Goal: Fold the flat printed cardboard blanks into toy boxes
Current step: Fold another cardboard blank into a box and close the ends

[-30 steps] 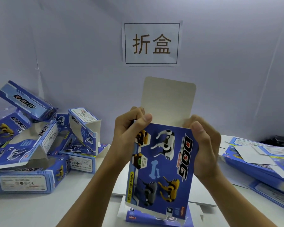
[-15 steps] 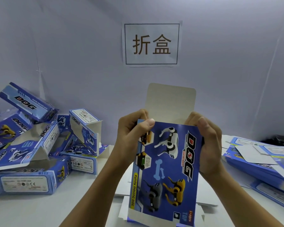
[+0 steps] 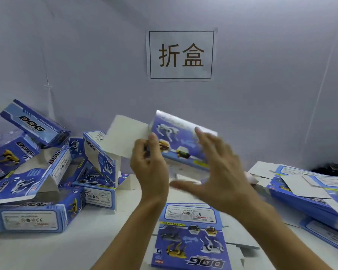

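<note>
Box (image 3: pixel 176 141) in hand sits mid-frame, held up off the table, lying sideways with its white end flap (image 3: pixel 123 139) sticking out to the left, not tucked. I read the body as squared up, though motion blur hides the far end.

Left hand (image 3: pixel 150 168): fingers curled, pinching the box at its flap end. Right hand (image 3: pixel 220 172): fingers spread and straight, palm toward the box's right part, gripping nothing that I can see; whether the fingertips touch the card I cannot tell.

Progress, as I judge it: a heap of folded boxes (image 3: pixel 37 172) fills the left of the frame, several with flaps open. One flat blank (image 3: pixel 189 236) lies on the table (image 3: pixel 86 246) at lower centre, under the hands. A stack of blanks (image 3: pixel 310 191) waits at the right edge. So a good batch is done, and plenty is left.

Sign (image 3: pixel 180 54) on the wall above, upper centre.
</note>
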